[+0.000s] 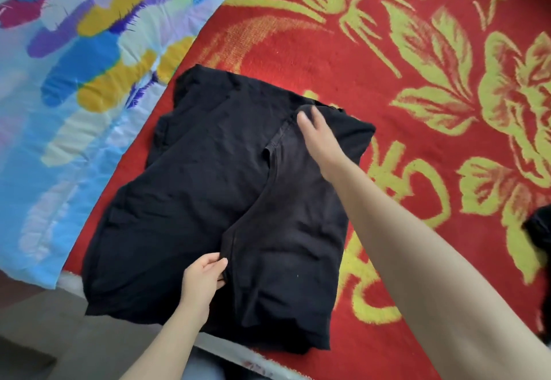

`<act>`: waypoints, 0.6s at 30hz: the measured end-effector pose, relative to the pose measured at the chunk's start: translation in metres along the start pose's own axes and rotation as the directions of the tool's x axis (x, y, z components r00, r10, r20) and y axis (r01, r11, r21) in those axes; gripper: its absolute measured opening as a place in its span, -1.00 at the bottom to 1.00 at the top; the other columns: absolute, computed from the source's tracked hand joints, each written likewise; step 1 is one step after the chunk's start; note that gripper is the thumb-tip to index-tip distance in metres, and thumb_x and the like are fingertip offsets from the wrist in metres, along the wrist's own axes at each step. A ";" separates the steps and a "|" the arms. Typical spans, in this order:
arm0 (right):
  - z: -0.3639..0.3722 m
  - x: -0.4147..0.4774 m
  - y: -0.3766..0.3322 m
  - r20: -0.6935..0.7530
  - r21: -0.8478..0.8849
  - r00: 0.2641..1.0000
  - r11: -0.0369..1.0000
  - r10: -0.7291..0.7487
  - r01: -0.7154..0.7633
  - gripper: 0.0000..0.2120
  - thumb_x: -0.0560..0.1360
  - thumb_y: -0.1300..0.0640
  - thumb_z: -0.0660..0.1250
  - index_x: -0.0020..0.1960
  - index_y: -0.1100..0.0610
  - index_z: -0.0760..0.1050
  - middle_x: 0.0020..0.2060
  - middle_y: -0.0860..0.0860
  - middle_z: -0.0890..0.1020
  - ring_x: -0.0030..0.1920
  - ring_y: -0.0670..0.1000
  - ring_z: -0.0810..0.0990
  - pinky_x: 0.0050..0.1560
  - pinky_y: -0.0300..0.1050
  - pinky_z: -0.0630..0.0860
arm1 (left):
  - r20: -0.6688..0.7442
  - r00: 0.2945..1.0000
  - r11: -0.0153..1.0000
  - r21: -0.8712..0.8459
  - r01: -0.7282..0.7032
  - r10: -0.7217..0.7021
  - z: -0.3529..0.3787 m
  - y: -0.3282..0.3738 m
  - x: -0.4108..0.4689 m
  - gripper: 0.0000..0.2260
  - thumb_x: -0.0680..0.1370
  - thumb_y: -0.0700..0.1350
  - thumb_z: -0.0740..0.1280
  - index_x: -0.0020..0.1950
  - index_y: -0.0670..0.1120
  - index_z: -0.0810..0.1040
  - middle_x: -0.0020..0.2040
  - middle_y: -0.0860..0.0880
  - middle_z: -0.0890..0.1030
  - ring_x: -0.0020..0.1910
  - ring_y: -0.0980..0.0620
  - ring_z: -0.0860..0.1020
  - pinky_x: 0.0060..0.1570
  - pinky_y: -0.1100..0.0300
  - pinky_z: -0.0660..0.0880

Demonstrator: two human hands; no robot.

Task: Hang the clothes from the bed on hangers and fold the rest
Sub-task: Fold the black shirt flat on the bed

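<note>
Head view. Black garment (193,201) lies spread on the red blanket (402,126) with yellow floral pattern that covers the bed, near its front edge. One side panel is folded over onto the middle, its seam running diagonally from upper right to lower left. Left hand (204,278) pinches the lower end of that folded edge between thumb and fingers. Right hand (313,129) rests on the upper end of the fold, fingers curled into the cloth; exact grip cannot be told. A multicoloured sheet (74,81) lies just beside the garment at left. Another dark item (539,230) shows at the right frame edge.
</note>
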State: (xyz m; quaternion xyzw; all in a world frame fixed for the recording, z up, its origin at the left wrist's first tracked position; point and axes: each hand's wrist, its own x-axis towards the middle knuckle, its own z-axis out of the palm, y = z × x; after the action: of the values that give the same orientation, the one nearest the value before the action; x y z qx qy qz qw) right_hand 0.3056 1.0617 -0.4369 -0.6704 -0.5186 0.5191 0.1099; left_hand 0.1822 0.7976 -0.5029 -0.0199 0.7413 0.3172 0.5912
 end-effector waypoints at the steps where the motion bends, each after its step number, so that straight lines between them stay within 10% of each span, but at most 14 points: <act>1: -0.001 -0.007 0.018 -0.055 -0.127 0.998 0.992 -0.026 0.019 -0.43 0.58 -0.14 0.11 0.53 -0.02 0.08 0.49 0.00 0.19 0.49 0.07 0.12 0.45 0.04 0.12 | -0.013 0.999 0.999 -0.015 0.029 -0.029 -0.001 -0.004 0.001 -0.91 0.56 -0.24 0.29 -0.03 -0.09 0.58 -0.12 -0.05 0.66 -0.11 0.00 0.61 -0.18 0.18 0.49; 6: -0.004 -0.052 0.116 -0.209 -0.517 0.978 0.851 -0.019 -0.094 -0.46 0.60 -0.07 0.11 0.52 0.00 0.07 0.50 0.13 0.13 0.49 0.11 0.05 0.40 0.08 0.12 | 0.111 0.990 0.985 0.155 0.070 -0.088 0.002 -0.018 0.000 -0.94 0.56 -0.08 0.30 0.02 -0.02 0.50 -0.08 -0.04 0.63 -0.11 0.00 0.60 -0.22 0.19 0.48; 18: 0.000 -0.105 0.188 -0.283 0.133 0.836 0.883 0.469 -0.450 -0.33 0.50 -0.01 0.32 0.48 0.20 0.13 0.40 0.13 0.29 0.38 0.17 0.32 0.31 0.01 0.30 | 0.149 0.986 0.937 0.349 0.020 -0.077 0.009 -0.048 -0.015 -0.84 0.49 -0.26 0.35 0.03 -0.21 0.43 -0.31 -0.11 0.55 -0.28 -0.03 0.50 -0.23 0.14 0.44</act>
State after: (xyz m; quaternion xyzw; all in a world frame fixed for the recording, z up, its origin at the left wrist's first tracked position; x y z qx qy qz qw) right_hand 0.4230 0.8946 -0.5044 -0.8440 -0.3029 0.4351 0.0818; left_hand 0.2139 0.7590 -0.5116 0.0916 0.7348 0.1679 0.6508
